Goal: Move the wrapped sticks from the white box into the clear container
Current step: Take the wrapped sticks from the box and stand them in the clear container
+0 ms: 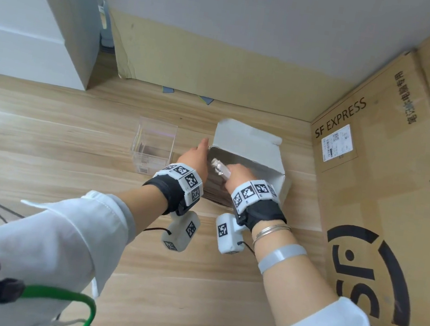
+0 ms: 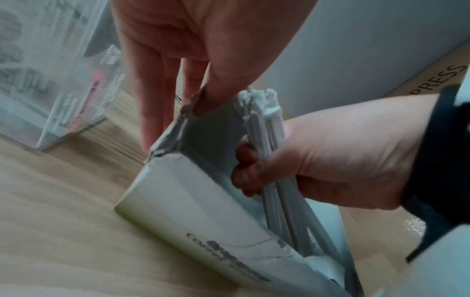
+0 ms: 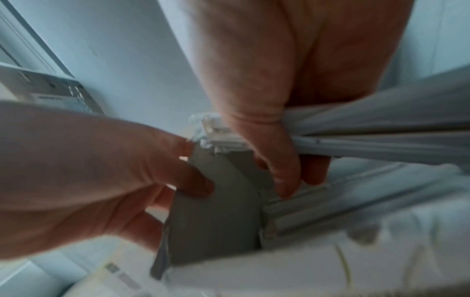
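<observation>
Several sticks are clasped in the right grip, long axis rising from the box; the container lies leftward, beyond the box-pinching left grip.

White rolled sleeves, black wrist wraps, white bands with black square code markers, white camera pods with thin black cables, silver bangles, grey wristband
</observation>
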The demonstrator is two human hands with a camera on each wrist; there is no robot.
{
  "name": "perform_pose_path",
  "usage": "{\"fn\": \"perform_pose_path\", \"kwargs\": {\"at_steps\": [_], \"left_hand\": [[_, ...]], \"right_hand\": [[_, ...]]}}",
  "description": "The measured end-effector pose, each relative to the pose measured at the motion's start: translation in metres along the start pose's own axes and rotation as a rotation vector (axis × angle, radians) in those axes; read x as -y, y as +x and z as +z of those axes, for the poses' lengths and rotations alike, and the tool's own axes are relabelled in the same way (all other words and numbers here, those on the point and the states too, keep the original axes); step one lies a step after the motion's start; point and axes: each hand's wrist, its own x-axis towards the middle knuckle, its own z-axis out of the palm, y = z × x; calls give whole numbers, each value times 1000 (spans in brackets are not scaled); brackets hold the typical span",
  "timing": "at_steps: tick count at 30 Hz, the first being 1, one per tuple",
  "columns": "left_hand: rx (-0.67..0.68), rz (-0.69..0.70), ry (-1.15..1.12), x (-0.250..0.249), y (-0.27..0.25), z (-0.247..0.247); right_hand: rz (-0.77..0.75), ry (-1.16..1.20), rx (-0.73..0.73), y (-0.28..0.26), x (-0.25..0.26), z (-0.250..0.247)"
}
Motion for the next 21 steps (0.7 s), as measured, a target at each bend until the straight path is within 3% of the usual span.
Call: {"fn": "perform_pose_path", "kwargs": {"at_steps": [9, 15, 18, 21], "left_hand": [[117, -33, 168, 4, 5, -13], [-53, 49, 37, -3, -1, -46], [-270, 86, 36, 3, 1, -68], [-385, -13, 99, 22, -1, -82]], "right_hand": [[-24, 344, -145, 1, 5, -14], [-81, 669, -391, -2, 27, -32], [-158, 756, -455, -1, 45, -38], [-256, 869, -496, -2, 64, -42]]}}
